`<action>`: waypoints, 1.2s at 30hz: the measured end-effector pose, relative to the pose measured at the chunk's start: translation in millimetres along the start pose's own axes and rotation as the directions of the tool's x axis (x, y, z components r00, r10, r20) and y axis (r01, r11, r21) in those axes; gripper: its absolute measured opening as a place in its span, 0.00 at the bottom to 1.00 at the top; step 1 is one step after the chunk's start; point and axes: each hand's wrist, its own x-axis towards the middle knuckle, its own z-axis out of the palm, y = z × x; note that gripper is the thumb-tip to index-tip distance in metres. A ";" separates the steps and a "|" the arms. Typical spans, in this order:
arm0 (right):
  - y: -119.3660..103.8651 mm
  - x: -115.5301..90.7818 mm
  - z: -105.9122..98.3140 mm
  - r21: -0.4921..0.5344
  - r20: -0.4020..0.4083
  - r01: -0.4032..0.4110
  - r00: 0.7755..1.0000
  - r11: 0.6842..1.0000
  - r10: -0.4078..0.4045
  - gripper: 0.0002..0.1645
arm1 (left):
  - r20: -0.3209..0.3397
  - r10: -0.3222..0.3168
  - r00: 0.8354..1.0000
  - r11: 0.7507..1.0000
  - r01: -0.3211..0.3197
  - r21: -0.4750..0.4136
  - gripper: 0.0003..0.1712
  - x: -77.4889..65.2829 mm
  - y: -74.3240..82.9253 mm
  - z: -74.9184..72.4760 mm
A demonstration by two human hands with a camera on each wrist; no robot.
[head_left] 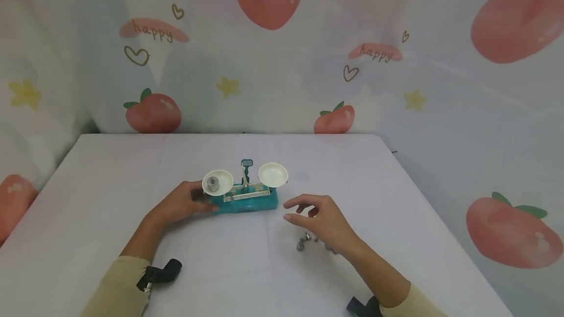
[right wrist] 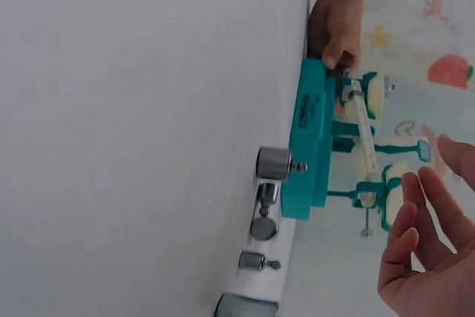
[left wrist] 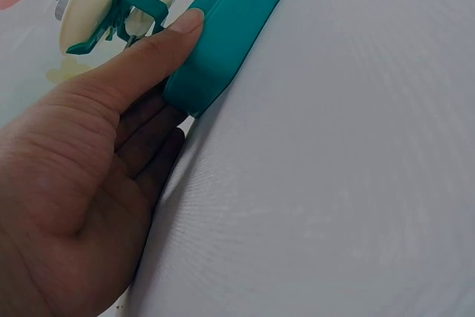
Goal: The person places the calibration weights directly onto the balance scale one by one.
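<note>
A teal balance scale (head_left: 248, 203) with two cream pans stands on the white table. One metal weight (head_left: 213, 183) sits in its left pan (head_left: 226, 187), while the right pan (head_left: 273, 175) holds nothing. My left hand (head_left: 181, 203) grips the left end of the base, with the thumb (left wrist: 167, 38) on its front face and the other fingers behind it. To the right of the scale, my right hand (head_left: 326, 216) hovers with loosely bent fingers, thumb and fingertips apart and nothing between them. Below it, several metal weights (right wrist: 274, 163) stand or lie on the table.
The white-covered table (head_left: 211, 268) runs back to a cloth backdrop (head_left: 282, 72) printed with fruit, hearts and stars. A black wrist mount (head_left: 160, 274) is strapped to the left forearm, and another (head_left: 364, 306) sits by the right sleeve.
</note>
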 end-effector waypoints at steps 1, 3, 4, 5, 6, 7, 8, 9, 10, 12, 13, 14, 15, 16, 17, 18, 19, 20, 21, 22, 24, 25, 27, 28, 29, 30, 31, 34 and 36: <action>2.7 -1.7 -4.1 -0.015 0.001 -0.014 1.000 1.000 0.014 0.14 | 0.001 0.000 1.000 1.000 0.000 -0.001 0.39 0.1 0.1 -0.1; 7.8 -4.4 -12.2 -0.029 0.011 -0.031 0.999 0.999 0.032 0.13 | 0.003 0.000 1.000 1.000 0.000 0.003 0.39 0.4 0.4 -0.4; 10.2 -5.6 -16.1 -0.029 0.020 -0.040 0.999 0.999 0.040 0.13 | 0.003 -0.002 1.000 1.000 0.002 0.006 0.39 0.2 0.9 -0.7; 12.8 -6.7 -20.0 -0.028 0.033 -0.043 0.999 0.999 0.043 0.13 | 0.002 -0.003 1.000 1.000 0.003 0.008 0.39 0.0 1.4 -1.0; 14.9 -7.8 -23.6 -0.026 0.044 -0.049 0.998 0.998 0.050 0.13 | 0.003 -0.006 1.000 1.000 0.006 0.010 0.39 -0.6 1.9 -1.4; 17.6 -8.5 -26.8 -0.026 0.056 -0.049 0.997 0.998 0.051 0.13 | 0.002 -0.007 1.000 1.000 0.007 0.014 0.40 -1.1 2.4 -1.9; 20.1 -9.3 -29.7 -0.025 0.066 -0.052 0.996 0.998 0.054 0.13 | 0.002 -0.008 1.000 1.000 0.008 0.018 0.40 -1.5 2.6 -2.4; 22.5 -10.4 -32.7 -0.026 0.075 -0.055 0.996 0.998 0.057 0.13 | 0.001 -0.007 1.000 1.000 0.007 0.017 0.40 -2.0 3.0 -2.8; 25.1 -11.5 -35.2 -0.024 0.084 -0.058 0.995 0.998 0.059 0.13 | 0.001 -0.009 1.000 1.000 0.009 0.015 0.39 -2.4 3.1 -3.0; 30.4 -14.0 -39.5 -0.029 0.102 -0.069 0.992 0.997 0.072 0.12 | 0.001 -0.009 1.000 1.000 0.009 0.015 0.39 -2.7 3.1 -3.3; 33.1 -15.3 -41.3 -0.034 0.109 -0.077 0.991 0.996 0.080 0.12 | 0.001 -0.010 1.000 1.000 0.010 0.015 0.39 -2.8 2.8 -3.2; 35.6 -16.5 -42.8 -0.034 0.117 -0.088 0.989 0.996 0.091 0.12 | 0.001 -0.012 1.000 1.000 0.012 0.013 0.39 -3.0 2.5 -3.0; 38.2 -17.7 -44.0 -0.034 0.125 -0.092 0.988 0.995 0.095 0.12 | 0.001 -0.010 1.000 1.000 0.010 0.013 0.39 -2.8 2.5 -2.7; 40.5 -18.5 -44.7 -0.033 0.130 -0.100 0.986 0.994 0.103 0.11 | 0.002 -0.010 1.000 1.000 0.010 0.014 0.39 -2.6 2.3 -2.4; 42.3 -19.4 -45.1 -0.032 0.136 -0.109 0.984 0.993 0.113 0.11 | 0.003 -0.008 1.000 1.000 0.008 0.017 0.39 -2.3 2.3 -2.2; 43.8 -20.1 -45.1 -0.028 0.143 -0.117 0.983 0.993 0.120 0.12 | 0.005 -0.006 1.000 1.000 0.006 0.018 0.39 -1.9 2.4 -1.9; 45.4 -20.4 -44.8 -0.027 0.153 -0.117 0.981 0.993 0.120 0.12 | 0.004 -0.007 1.000 1.000 0.007 0.022 0.39 -1.8 2.5 -1.8; 46.6 -20.7 -43.9 -0.022 0.164 -0.112 0.980 0.993 0.114 0.12 | 0.004 -0.006 1.000 1.000 0.006 0.028 0.39 -1.4 2.7 -1.8; 47.5 -20.7 -42.8 -0.017 0.177 -0.105 0.978 0.994 0.106 0.13 | 0.003 -0.004 1.000 0.999 0.004 0.033 0.39 -1.0 3.0 -1.9; 48.0 -20.4 -41.3 -0.011 0.190 -0.100 0.977 0.995 0.100 0.13 | 0.001 -0.007 1.000 0.999 0.007 0.037 0.39 -0.9 3.0 -2.2; 48.7 -19.4 -38.5 -0.005 0.215 -0.087 0.973 0.996 0.086 0.14 | -0.002 -0.011 1.000 0.999 0.011 0.044 0.39 -0.6 3.2 -2.7; 48.7 -19.1 -37.4 -0.004 0.226 -0.082 0.971 0.997 0.080 0.14 | 0.001 -0.012 1.000 0.999 0.012 0.046 0.40 -0.4 3.3 -2.9; 48.6 -18.6 -36.1 -0.005 0.237 -0.085 0.968 0.996 0.084 0.14 | 0.005 -0.010 1.000 0.999 0.010 0.044 0.40 0.3 3.3 -3.0; 48.5 -18.8 -36.3 -0.013 0.240 -0.086 0.967 0.996 0.087 0.14 | 0.006 -0.011 1.000 0.999 0.011 0.044 0.40 0.4 3.3 -3.0; 48.4 -19.3 -37.0 -0.023 0.241 -0.086 0.966 0.996 0.089 0.14 | 0.008 -0.009 1.000 0.999 0.009 0.043 0.40 0.7 3.2 -2.9; 48.7 -20.1 -38.2 -0.031 0.241 -0.088 0.966 0.996 0.093 0.14 | 0.010 -0.007 1.000 0.999 0.007 0.043 0.40 0.9 3.2 -2.8; 48.8 -21.2 -40.2 -0.037 0.241 -0.086 0.966 0.996 0.093 0.14 | 0.011 -0.007 1.000 0.999 0.006 0.044 0.40 1.0 3.1 -2.7; 49.7 -25.4 -49.2 -0.045 0.237 -0.095 0.966 0.995 0.103 0.16 | 0.010 -0.012 1.000 0.999 0.011 0.048 0.40 0.2 3.3 -2.7; 50.6 -28.9 -55.7 -0.034 0.233 -0.112 0.965 0.993 0.117 0.17 | 0.014 -0.015 1.000 0.999 0.014 0.050 0.40 -0.3 3.5 -2.6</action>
